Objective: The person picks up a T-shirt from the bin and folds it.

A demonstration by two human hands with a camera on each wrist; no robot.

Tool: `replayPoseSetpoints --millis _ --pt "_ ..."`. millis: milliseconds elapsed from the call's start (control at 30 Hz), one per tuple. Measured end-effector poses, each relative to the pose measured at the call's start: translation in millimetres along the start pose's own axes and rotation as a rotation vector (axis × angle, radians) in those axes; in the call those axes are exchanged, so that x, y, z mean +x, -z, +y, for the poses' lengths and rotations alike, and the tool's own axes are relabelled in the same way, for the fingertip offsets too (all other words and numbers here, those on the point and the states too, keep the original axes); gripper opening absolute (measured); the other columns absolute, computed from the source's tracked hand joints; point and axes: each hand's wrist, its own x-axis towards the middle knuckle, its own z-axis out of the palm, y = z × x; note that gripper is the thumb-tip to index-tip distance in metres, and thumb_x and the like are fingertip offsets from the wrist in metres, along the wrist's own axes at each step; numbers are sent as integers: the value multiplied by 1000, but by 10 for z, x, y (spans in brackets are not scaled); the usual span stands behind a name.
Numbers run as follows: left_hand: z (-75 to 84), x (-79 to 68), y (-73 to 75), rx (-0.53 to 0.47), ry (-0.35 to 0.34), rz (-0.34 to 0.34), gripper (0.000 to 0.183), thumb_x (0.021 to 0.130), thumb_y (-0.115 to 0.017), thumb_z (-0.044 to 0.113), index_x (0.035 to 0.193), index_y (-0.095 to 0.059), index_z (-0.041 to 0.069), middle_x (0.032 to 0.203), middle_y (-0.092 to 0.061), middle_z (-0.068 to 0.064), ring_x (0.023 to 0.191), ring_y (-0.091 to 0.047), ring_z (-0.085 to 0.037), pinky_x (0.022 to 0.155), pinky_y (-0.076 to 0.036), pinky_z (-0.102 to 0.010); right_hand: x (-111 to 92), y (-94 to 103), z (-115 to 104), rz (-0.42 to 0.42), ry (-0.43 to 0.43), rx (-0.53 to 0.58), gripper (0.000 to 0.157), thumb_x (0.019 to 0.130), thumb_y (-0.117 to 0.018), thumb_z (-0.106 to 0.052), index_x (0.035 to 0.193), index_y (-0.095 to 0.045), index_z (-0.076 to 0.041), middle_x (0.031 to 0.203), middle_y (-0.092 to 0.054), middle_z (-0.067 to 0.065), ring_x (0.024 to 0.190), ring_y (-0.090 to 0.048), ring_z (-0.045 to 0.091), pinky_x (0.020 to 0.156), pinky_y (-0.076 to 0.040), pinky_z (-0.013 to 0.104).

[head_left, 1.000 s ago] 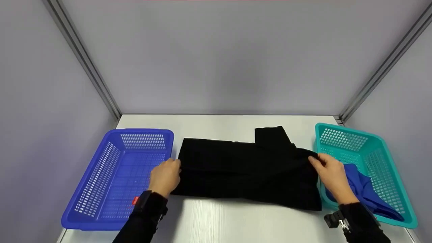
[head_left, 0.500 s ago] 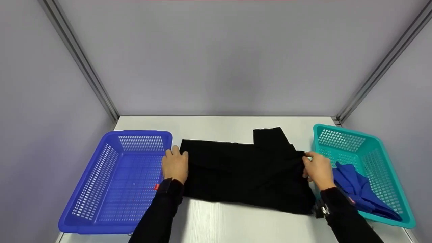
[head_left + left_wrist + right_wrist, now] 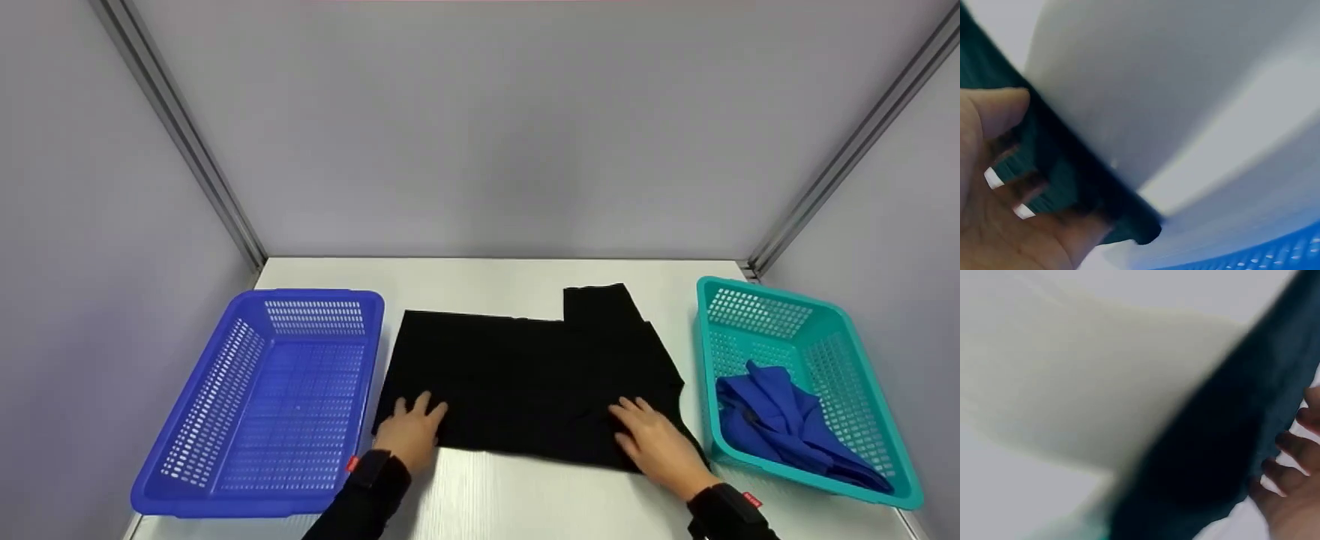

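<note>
A black T-shirt (image 3: pixel 525 375), folded lengthwise, lies flat on the white table with one short sleeve (image 3: pixel 600 304) pointing to the far side. My left hand (image 3: pixel 409 435) rests with spread fingers on its near left corner. In the left wrist view, the thumb of that hand (image 3: pixel 1016 225) lies at the dark cloth's edge (image 3: pixel 1089 174). Toward the near right end of the shirt, my right hand (image 3: pixel 664 454) touches the cloth with its fingers extended. The right wrist view is blurred and has the right fingers (image 3: pixel 1292 461) beside the dark fabric (image 3: pixel 1213 439).
A blue plastic basket (image 3: pixel 142 480) stands to the left of the shirt. On the right is a teal basket (image 3: pixel 874 375) with a crumpled blue garment (image 3: pixel 787 420) in it. Grey panels (image 3: pixel 517 135) wall off the back and sides of the white table (image 3: pixel 480 495).
Both hands have let go of the shirt's side ends and moved to its near edge. The right end now lies flatter, and the fingers have straightened.
</note>
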Motion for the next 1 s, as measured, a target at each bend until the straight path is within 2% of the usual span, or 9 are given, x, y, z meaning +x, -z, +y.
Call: replayPoseSetpoints --millis 133,300,400,500,633,733,800,900,1000 --pt "13 -119 -4 67 19 23 36 91 -73 15 127 -68 7 127 -62 -20 97 -67 -45 68 -59 -55 -73 -87 69 -55 -28 0 45 100 -63 -14 143 -55 -1 146 -54 22 139 -46 44 113 -33 65" --pt "-4 -105 -62 158 44 78 38 89 -71 5 126 -66 8 100 -67 -16 69 -66 -32 59 -56 -47 17 -120 62 150 4 -52 48 97 -66 -7 143 -55 -3 120 -70 17 112 -65 37 102 -40 67" --pt "-26 -58 -105 181 58 117 45 86 -74 6 130 -64 9 100 -66 -18 80 -65 -35 62 -56 -47 118 -154 33 199 -2 -125 55 95 -70 -9 147 -51 -4 105 -69 15 98 -63 37 92 -42 64" --pt "-43 1 -116 178 50 155 42 83 -77 6 124 -67 8 117 -61 -22 103 -60 -41 75 -56 -52 203 -186 25 172 -56 -174 52 94 -72 -15 143 -56 -5 103 -61 16 96 -54 37 84 -41 60" --pt "-47 63 -67 69 56 124 42 82 -82 8 120 -65 7 140 -50 -24 128 -49 -51 93 -52 -61 270 -189 55 176 -90 -133 27 89 -77 -12 112 -65 -7 122 -53 23 122 -46 47 96 -36 68" --pt "-51 69 -21 -19 85 69 49 81 -84 12 123 -60 7 143 -51 -25 126 -50 -56 89 -53 -65 283 -156 71 156 -63 -64 24 84 -80 -8 90 -57 -12 141 -48 28 139 -32 60 107 -22 79" --pt "-59 70 -1 -39 95 55 56 80 -86 13 127 -57 6 138 -54 -25 117 -55 -55 80 -56 -62 283 -132 80 127 -56 -31 29 84 -79 -8 86 -50 -13 140 -50 27 138 -34 61 108 -14 82" --pt "-82 80 -2 -25 101 71 73 78 -89 17 140 -52 6 130 -57 -24 105 -60 -49 71 -57 -57 275 -108 91 113 -78 -23 32 84 -80 -13 101 -54 -9 129 -59 22 128 -48 55 107 -11 83" --pt "-102 84 -11 -24 126 66 85 77 -89 21 150 -46 7 128 -61 -23 105 -60 -47 77 -55 -58 267 -88 106 104 -116 -44 64 83 -83 -21 135 -50 -3 122 -65 19 117 -55 48 107 -9 83"
